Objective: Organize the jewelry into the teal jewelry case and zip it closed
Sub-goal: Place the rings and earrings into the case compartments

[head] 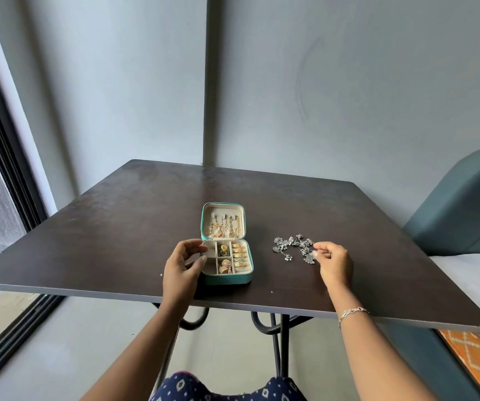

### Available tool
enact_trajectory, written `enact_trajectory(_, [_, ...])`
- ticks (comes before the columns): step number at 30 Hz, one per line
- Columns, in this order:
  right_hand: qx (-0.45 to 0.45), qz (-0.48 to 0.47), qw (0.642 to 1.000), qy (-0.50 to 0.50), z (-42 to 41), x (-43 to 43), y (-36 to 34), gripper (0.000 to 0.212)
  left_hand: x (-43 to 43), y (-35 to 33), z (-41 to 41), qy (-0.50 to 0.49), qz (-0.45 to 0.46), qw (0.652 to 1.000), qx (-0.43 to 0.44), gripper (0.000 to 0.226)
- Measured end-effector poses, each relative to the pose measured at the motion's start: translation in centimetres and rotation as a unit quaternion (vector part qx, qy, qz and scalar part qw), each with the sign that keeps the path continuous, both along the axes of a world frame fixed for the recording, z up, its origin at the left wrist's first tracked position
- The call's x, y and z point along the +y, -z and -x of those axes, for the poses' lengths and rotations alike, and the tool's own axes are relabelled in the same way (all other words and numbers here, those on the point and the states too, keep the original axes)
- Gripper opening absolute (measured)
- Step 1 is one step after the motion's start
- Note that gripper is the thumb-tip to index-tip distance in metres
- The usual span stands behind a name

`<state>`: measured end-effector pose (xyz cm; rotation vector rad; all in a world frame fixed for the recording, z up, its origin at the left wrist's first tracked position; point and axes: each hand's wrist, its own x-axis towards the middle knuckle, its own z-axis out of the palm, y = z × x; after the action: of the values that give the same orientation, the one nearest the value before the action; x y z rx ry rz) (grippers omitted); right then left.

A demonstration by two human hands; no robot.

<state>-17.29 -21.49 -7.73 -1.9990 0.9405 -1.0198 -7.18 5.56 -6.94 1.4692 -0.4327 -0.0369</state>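
Observation:
The teal jewelry case [227, 280] lies open on the dark table [117, 227], its lid flat behind it with gold chains [223, 228] hung inside. Its tray holds gold rings [239, 254] and gold earrings [224, 266] in separate compartments. My left hand [185, 263] is curled at the case's left edge, thumb and fingers against its side. A pile of silver jewelry [290, 246] lies on the table to the right of the case. My right hand [334, 261] pinches a silver piece at the pile's right end.
A teal upholstered headboard [464, 204] and a bed stand right of the table. Grey walls close the back. A dark window frame [7, 157] runs along the left. The table's near edge lies just below both wrists.

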Motion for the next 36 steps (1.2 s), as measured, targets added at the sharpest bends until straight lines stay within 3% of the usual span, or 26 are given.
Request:
enact_trajectory(7, [0.071, -0.016, 0.997, 0.033, -0.4, -0.2, -0.2, 0.004, -0.1, -0.1, -0.1, -0.001, 0.024, 1.0, 0.016, 0.027])
enact_trajectory(14, [0.098, 0.007, 0.994, 0.047, -0.3, -0.1, -0.3, 0.01, 0.1, -0.1, -0.2, 0.005, 0.014, 1.0, 0.024, 0.025])
enact_trajectory(19, [0.037, -0.006, 0.999, 0.01, 0.1, -0.2, -0.1, 0.011, 0.3, -0.2, 0.0, 0.008, 0.019, 0.999, 0.027, 0.024])
enact_trajectory(23, [-0.077, -0.063, 0.993, -0.071, 1.0, 1.4, -1.1, 0.027, 0.5, -0.4, 0.2, 0.023, 0.016, 1.0, 0.009, 0.019])
enact_trajectory(29, [-0.189, -0.261, 0.924, -0.204, 0.4, 6.1, -4.6, 0.025, 0.2, -0.9, 0.4, 0.021, 0.036, 0.999, 0.008, 0.014])
enact_trajectory(34, [-0.245, -0.491, 0.788, -0.28, -0.5, 8.9, -6.7, 0.029, 0.1, -1.8, 0.5, 0.023, 0.052, 0.998, -0.005, 0.014])
enact_trajectory(36, [-0.25, -0.538, 0.753, -0.284, -0.8, 9.7, -6.7, 0.029, 0.0, -2.4, 0.4, 0.026, 0.049, 0.998, -0.022, 0.015])
